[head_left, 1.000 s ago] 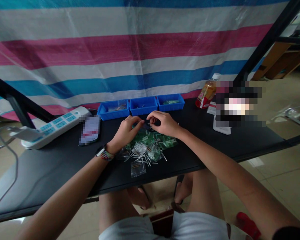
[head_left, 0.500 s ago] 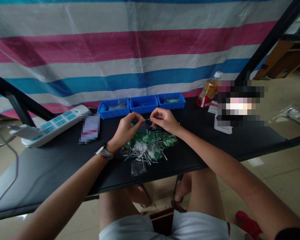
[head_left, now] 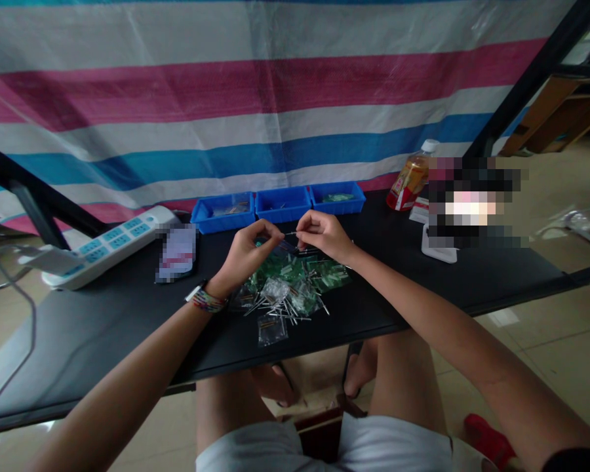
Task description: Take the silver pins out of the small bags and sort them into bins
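We had both hands up over the black table (head_left: 103,328), just above the far edge of the pile of green parts & clear bags (head_left: 290,285). Left hand (head_left: 248,252) & right hand (head_left: 324,236) faced each other w/ a thin pin-like part (head_left: 291,234) bridging the gap between them. Its long axis ran left-right, roughly level. Each hand was closed to a fingertip pinch on one end of it, other fingers curled in; the part is too small to tell what exactly it was, or how firmly either end was gripped. Neither hand was nearer: the part sat between them, touching both.

The pile lay just near of the hands, loose metal pins (head_left: 280,311) fanning out at its near side, one small clear bag (head_left: 271,329) lying apart at the near edge. Three blue bins (head_left: 280,203) stood in a row just beyond the hands, at the far edge of the table. A power strip (head_left: 108,246) lay far left, a bottle (head_left: 410,180) far right.

Vs. 1 s ago: the hands had come up slightly & closer together, and the thumb/forefinger pinches had tightened; then the fingers were looser and the part was harder to make out. Vs. 0.5 s ago almost no change. Pile, bins, strip & bottle hadn't moved.
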